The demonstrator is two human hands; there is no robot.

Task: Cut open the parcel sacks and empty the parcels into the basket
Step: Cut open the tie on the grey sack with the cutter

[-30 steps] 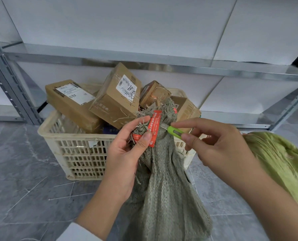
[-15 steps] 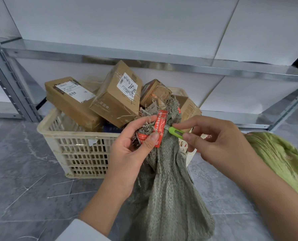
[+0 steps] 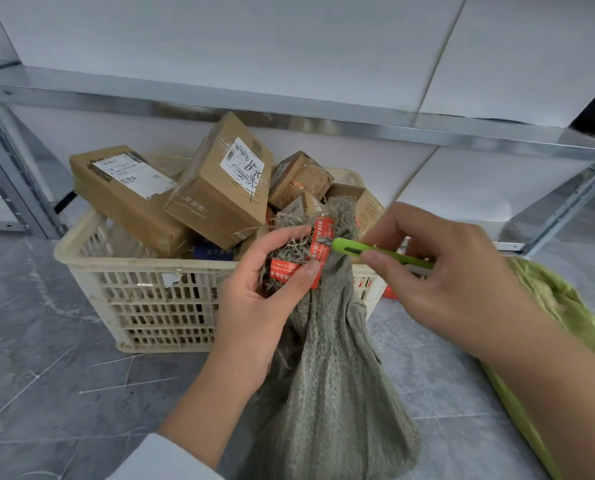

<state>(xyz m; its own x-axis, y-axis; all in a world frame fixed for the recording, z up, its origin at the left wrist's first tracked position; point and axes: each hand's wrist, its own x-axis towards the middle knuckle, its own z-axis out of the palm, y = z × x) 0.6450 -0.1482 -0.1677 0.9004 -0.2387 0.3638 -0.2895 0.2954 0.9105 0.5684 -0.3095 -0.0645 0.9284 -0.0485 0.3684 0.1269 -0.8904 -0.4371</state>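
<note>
Heaping the basket [image 3: 143,268] are parcels [image 3: 220,202]; left hand [image 3: 254,306] grips sack [image 3: 334,393], right hand [image 3: 445,282] pinches cutter [image 3: 358,248].

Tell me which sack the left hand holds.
The grey sack with red tape at its neck; the bright green sack lies on the floor.

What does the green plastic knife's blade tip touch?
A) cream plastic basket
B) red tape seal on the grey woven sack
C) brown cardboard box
B: the right hand holds the green plastic knife, tip at the red tape seal on the grey woven sack.
</note>
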